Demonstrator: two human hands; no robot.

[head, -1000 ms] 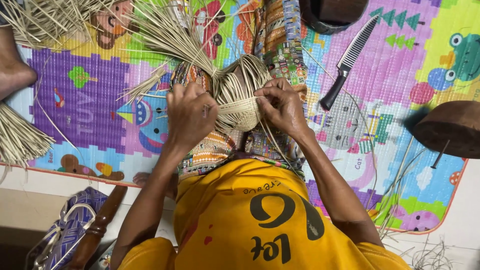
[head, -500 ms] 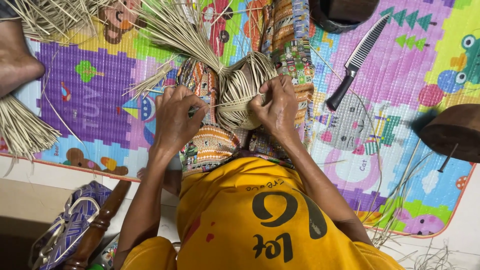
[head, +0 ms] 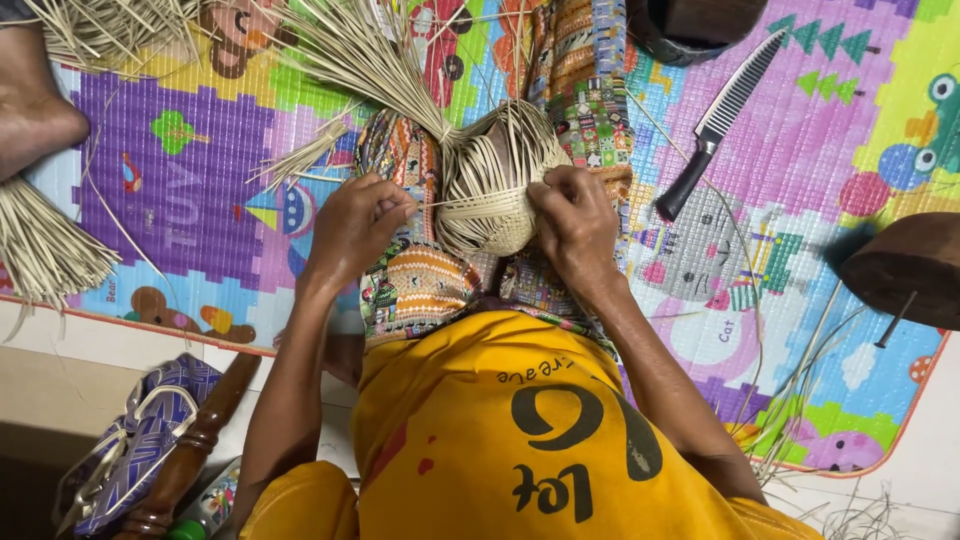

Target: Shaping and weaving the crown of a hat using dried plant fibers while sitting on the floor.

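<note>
Half-woven basket [head: 495,195] on lap: rounded body woven, loose straw ends [head: 370,60] unwoven. Left hand [head: 355,225] pinches a strand; right hand [head: 575,225] clasps the basket. Knife [head: 715,125] lies untouched on mat [head: 180,190].

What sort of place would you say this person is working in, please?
Probably a home floor used as a craft spot: a colourful children's play mat covers it, bundles of straw-coloured strips lie around, and a knife rests beside the half-woven basket.

Serrated knife [head: 718,122] on colourful play mat [head: 180,190]; purple bag [head: 135,455] at floor edge.
</note>
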